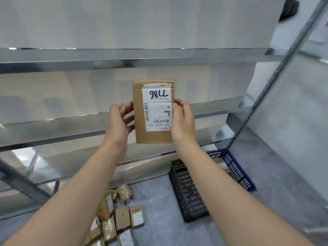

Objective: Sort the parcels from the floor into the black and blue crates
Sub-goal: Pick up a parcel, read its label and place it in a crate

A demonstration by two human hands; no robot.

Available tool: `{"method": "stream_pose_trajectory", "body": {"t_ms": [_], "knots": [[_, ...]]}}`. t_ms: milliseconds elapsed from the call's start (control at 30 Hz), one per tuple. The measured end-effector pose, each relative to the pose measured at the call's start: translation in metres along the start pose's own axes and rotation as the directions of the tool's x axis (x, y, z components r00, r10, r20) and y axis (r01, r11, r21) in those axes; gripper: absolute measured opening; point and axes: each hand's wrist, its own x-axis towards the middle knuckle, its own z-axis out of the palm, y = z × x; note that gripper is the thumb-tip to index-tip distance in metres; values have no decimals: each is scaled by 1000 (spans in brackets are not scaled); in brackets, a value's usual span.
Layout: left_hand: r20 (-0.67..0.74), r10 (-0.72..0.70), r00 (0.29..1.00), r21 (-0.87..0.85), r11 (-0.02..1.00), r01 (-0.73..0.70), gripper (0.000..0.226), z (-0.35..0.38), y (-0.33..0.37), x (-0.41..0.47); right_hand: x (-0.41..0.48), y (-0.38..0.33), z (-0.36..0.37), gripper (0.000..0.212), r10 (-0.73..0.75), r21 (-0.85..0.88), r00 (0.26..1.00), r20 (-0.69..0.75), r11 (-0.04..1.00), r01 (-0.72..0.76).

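Gripping a labelled parcel (152, 137), left hand (118, 121) and right hand (182, 122); shelving (124, 59) behind, black crate (188, 192), blue crate (237, 173) below.

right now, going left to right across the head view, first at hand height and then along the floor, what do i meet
hand height: left hand → held parcel → right hand; floor: pile of parcels → black crate → blue crate

I see the left hand (118, 121) and right hand (182, 121) gripping one brown parcel (153, 135) by its side edges, up and left of the black crate (188, 192), label facing me. The blue crate (237, 173) is just right of the black crate and holds a parcel. The floor parcels (117, 219) lie left of it, metal shelving (71, 128) behind.
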Motion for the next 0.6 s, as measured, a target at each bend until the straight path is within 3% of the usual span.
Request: {"method": "stream_pose_trajectory", "body": {"t_ms": [267,533,600], "knots": [[199,-69,978,31,997,64,50,143,-35,-56,-12,2,-156,17,25,1,977,-210,1000,-25],[349,-165,923,89,986,143,49,243,-78,-89,-14,19,-263,36,56,-4,922,-383,998,-62],[390,-184,902,106,982,155,47,261,-87,-90,-12,24,-282,32,57,1,901,-431,998,-63]]}}
